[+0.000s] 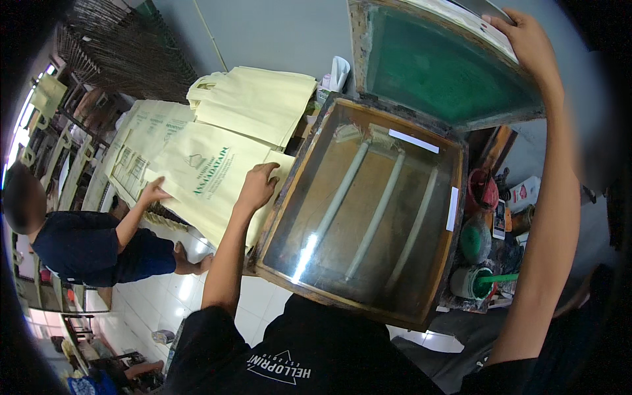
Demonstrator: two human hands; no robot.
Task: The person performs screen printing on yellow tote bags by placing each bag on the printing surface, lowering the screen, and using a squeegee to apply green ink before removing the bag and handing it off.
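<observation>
Both bare arms are extended forward from the lower edge. The left hand (258, 184) is laid palm down, fingers curled slightly, forearm angled up and right. The right hand (528, 41) is raised high, arm nearly straight, fingers gripping.

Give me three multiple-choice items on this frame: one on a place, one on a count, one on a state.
1. Where does the left hand rest?
A. on a printed cream bag
B. on a paint tub
C. on the floor

2. How many long tubes show under the glass of the light box?
A. one
B. three
C. five

3. How does the green-meshed screen frame stand?
A. flat on the glass
B. lifted, held up at its far edge by the right hand
C. leaning on the floor

Answers: 1 A, the fingers lie on the bag beside the box; 2 B, three pale tubes run side by side; 3 B, the frame tilts up clear of the glass.
</observation>
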